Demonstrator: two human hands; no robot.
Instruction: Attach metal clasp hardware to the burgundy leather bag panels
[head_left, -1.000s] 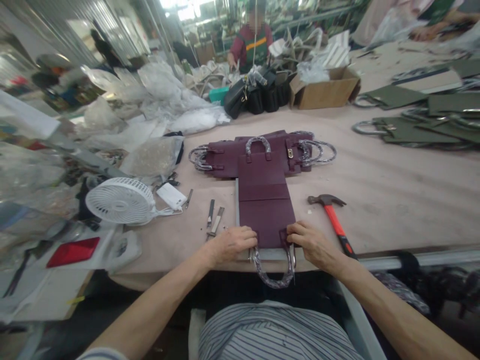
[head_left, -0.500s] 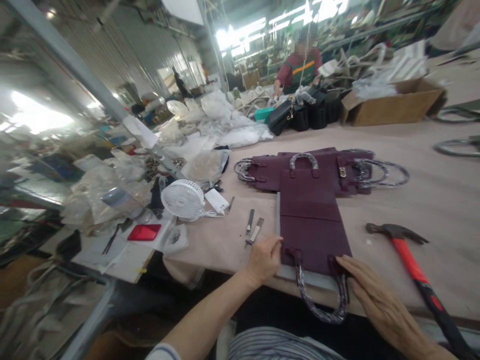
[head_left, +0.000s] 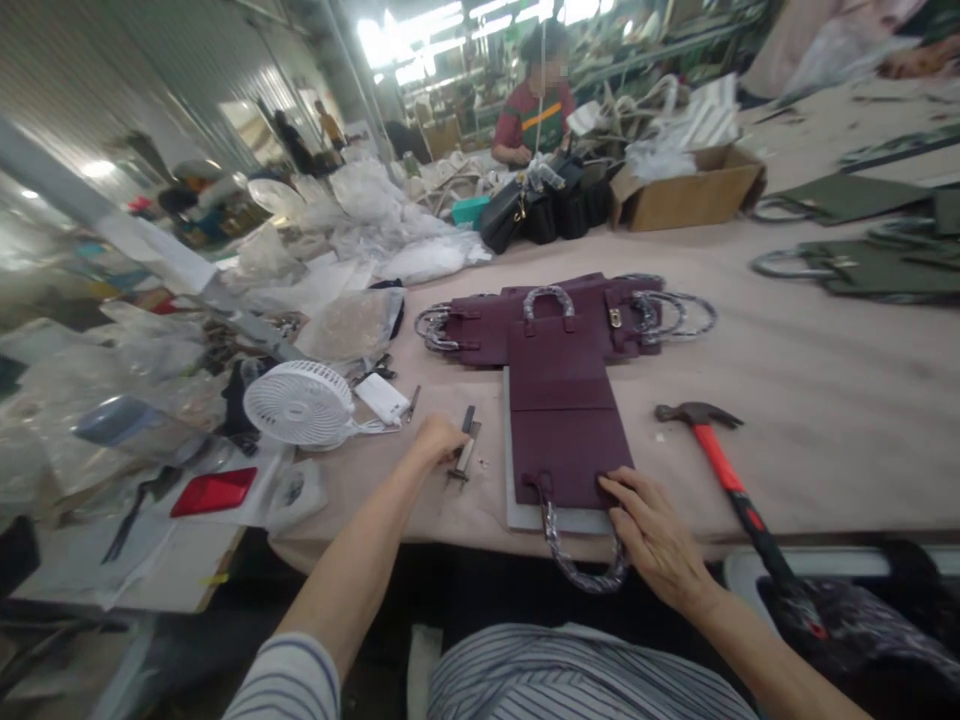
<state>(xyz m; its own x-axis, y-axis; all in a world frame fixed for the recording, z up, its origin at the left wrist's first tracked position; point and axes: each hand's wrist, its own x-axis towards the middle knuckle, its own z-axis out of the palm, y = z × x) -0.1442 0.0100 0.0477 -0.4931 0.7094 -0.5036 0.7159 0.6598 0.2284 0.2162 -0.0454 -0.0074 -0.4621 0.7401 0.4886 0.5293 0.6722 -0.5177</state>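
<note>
Plum-coloured leather handbag panel (head_left: 562,430), flat with a seam across its middle, lies on a pale grey board (head_left: 509,480) near the edge of a pink-covered workbench (head_left: 825,450), its twisted silver-and-black loop handle (head_left: 581,560) hanging over. The right hand (head_left: 656,530) rests open on the panel, fingers spread, gripping nothing. The left hand (head_left: 439,440) sits at two small steel hand tools (head_left: 466,450), its hold impossible to tell.

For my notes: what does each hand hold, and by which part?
The right hand rests on the plum leather bag panel, gripping nothing. The left hand is at the small metal tools; any hold cannot be told.
</note>
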